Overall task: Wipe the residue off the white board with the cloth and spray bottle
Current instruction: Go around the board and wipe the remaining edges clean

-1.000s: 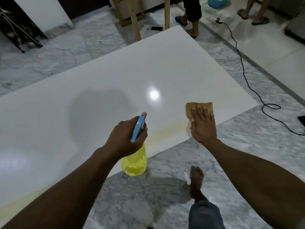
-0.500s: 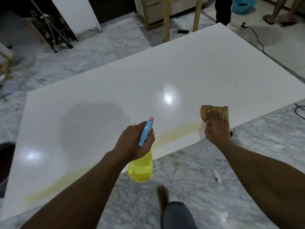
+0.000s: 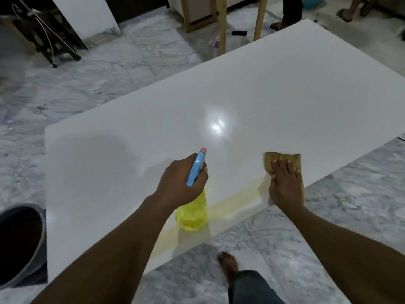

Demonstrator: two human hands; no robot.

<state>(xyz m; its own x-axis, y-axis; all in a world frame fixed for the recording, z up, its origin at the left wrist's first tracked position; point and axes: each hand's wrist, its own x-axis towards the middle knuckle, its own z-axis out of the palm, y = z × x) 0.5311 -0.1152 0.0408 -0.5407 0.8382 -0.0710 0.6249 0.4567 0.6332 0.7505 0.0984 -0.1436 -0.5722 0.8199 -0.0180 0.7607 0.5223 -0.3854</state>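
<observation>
A large white board (image 3: 252, 102) lies flat across the marble floor (image 3: 109, 69), a dark bucket (image 3: 22, 242) at its near left corner. From my remote seat I see a yellowish residue streak (image 3: 232, 201) along its near edge. The left hand (image 3: 182, 183) is wrapped tight around a yellow spray bottle (image 3: 194, 213) with a blue trigger head, while the right hand (image 3: 286, 185), fingers flat, presses a tan cloth (image 3: 282, 157) onto the board at the streak's right end.
</observation>
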